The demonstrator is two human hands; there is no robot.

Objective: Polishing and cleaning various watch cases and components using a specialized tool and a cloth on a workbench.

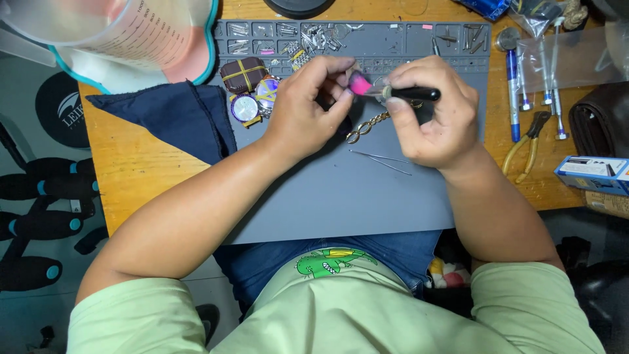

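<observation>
Frame centre: left hand (308, 105) pinches a pink piece (359, 84) with chain (367, 126) hanging; right hand (436, 108) grips a black tool (413, 94) against it. Blue-white box (593, 174) at right edge.

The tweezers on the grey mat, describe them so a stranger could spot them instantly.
Start at the grey work mat on the wooden desk. Just below the two hands, near its middle, lie the thin silver tweezers. Unlike the gold chain dangling above, they lie flat and untouched.
</observation>
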